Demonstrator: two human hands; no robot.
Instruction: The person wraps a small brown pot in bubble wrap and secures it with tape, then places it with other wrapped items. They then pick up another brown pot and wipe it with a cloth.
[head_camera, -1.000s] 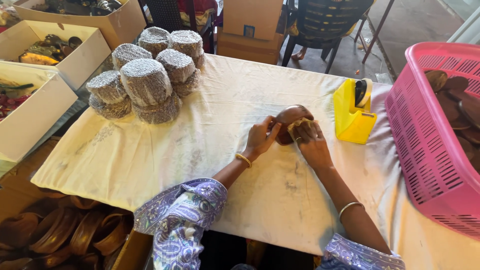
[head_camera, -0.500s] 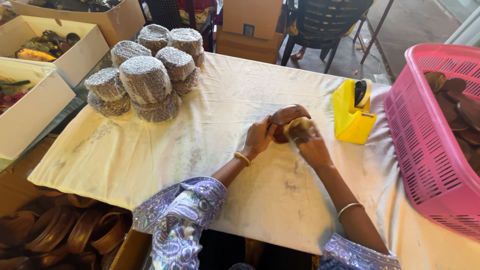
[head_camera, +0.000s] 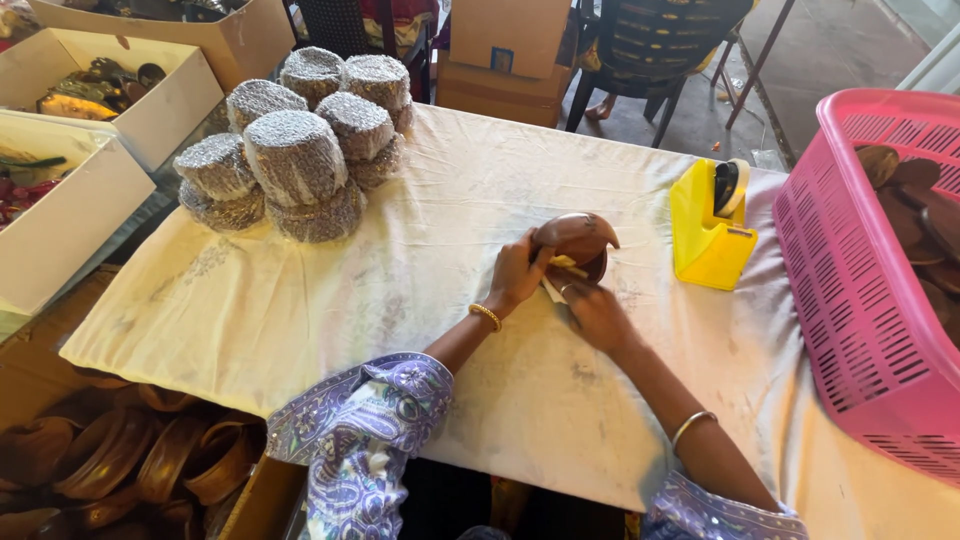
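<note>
I see a brown wooden piece (head_camera: 577, 240) held just left of the yellow tape dispenser (head_camera: 708, 240), lifted a little off the desk (head_camera: 420, 300). Its long axis runs roughly left to right, and its pointed tip faces the dispenser. My left hand (head_camera: 515, 275) grips its left end, fingers curled around it. My right hand (head_camera: 590, 305) presses in from below, pinching a pale strip (head_camera: 560, 278) against the underside of the piece.

The desk wears a cream cloth, creased and lightly stained. Beyond the dispenser the floor is grey concrete, with a dark plastic chair (head_camera: 650, 50) standing on it.

Right of the dispenser sits a pink slotted basket (head_camera: 860, 330) holding more brown pieces. Far left of the dispenser, silvery glittered round bundles (head_camera: 295, 155) are piled in a heap on the cloth. Past them stand open white cardboard boxes (head_camera: 90, 200) with mixed contents. A closed brown carton (head_camera: 505, 40) with a small blue label sits behind the desk. Below the desk's left edge lie stacked brown rings (head_camera: 130, 460).
</note>
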